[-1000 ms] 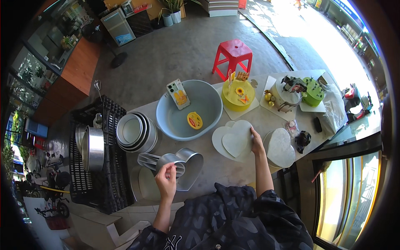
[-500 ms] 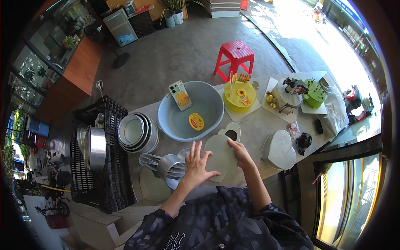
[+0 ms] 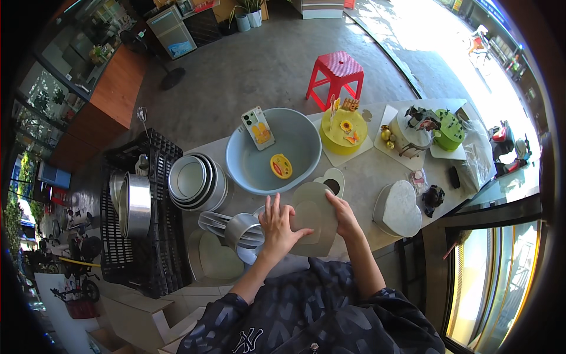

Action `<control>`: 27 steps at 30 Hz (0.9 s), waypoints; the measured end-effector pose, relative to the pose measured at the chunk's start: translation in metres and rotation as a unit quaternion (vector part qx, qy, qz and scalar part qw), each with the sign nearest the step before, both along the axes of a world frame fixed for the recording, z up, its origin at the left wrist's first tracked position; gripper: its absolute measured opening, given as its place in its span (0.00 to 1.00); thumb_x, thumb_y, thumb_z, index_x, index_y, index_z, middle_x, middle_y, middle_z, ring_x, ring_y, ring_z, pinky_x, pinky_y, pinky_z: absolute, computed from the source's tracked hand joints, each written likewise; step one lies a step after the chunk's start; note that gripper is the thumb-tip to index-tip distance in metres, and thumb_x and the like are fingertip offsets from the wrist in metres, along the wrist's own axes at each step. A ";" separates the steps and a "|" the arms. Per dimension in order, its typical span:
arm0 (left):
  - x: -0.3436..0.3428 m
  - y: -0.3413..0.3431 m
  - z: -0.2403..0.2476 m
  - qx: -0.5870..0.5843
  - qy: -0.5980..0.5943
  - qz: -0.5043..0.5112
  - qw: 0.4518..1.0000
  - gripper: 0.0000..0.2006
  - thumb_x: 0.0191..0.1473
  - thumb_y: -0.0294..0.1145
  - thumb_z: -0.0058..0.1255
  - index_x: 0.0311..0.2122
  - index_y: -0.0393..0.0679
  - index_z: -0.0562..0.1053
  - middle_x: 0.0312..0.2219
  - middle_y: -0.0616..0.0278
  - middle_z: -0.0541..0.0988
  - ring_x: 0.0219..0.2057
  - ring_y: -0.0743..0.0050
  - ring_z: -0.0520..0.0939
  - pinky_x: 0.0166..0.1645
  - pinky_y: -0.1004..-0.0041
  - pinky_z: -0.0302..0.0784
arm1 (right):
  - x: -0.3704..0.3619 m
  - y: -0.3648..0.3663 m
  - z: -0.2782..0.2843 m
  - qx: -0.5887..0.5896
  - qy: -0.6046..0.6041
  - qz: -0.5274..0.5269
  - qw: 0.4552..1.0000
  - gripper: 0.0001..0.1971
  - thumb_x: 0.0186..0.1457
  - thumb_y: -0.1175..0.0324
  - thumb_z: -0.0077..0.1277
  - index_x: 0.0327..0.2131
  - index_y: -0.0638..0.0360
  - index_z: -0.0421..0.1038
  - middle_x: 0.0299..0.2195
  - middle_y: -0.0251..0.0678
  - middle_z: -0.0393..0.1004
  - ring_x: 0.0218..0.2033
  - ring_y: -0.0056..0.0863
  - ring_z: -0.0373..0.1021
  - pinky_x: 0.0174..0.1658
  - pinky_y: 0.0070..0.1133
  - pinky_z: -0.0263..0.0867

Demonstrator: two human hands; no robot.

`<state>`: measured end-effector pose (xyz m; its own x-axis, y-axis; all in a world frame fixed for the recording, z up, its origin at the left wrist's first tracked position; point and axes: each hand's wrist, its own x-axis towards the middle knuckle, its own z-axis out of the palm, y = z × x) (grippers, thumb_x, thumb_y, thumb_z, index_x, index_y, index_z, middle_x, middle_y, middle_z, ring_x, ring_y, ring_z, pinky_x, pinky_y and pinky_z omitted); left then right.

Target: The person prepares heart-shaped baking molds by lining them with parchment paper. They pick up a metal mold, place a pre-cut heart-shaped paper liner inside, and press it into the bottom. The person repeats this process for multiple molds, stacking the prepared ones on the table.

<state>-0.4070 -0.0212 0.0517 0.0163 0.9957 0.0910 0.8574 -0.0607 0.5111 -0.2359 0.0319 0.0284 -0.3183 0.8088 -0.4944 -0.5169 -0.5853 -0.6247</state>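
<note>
Between my hands is a thin, flat grey-beige plate (image 3: pixel 312 206), heart-like in outline, with a paler patch on its face. My right hand (image 3: pixel 345 218) grips its right edge, thumb and fingers pressed together there. My left hand (image 3: pixel 276 229) is at the plate's left side with fingers apart; its thumb points onto the face. Just beyond lies a small pale heart-shaped piece with a dark round spot (image 3: pixel 332 186). Left of my left hand stands a metal ring (image 3: pixel 240 232) beside several nested metal strips or rims (image 3: pixel 213 223). Below them lies a heart-shaped pan (image 3: pixel 213 259).
A blue basin (image 3: pixel 236 171) holds a phone (image 3: pixel 258 128) and a yellow oval tub (image 3: pixel 281 166). Nested round tins (image 3: pixel 194 180) stand left, beside a black crate (image 3: pixel 162 236). Decorated cakes (image 3: pixel 344 131) line the back right; a heart-shaped tin (image 3: pixel 398 206) stands right. Beyond is a red stool (image 3: pixel 339 65).
The plate has turned and tilted in my right hand, and its paler patch now shows. My left fingers have curled slightly. The whole view has shifted a little.
</note>
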 end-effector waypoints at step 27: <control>-0.054 0.044 0.015 -0.347 -0.290 -0.112 0.885 0.34 0.30 0.40 0.64 0.42 0.27 0.66 0.33 0.53 0.75 0.34 0.72 0.75 0.43 0.76 0.67 | -0.001 0.005 0.026 0.114 -0.097 0.081 0.985 0.22 0.35 0.77 0.58 0.39 0.66 0.66 0.31 0.37 0.72 0.30 0.23 0.70 0.36 0.19 0.66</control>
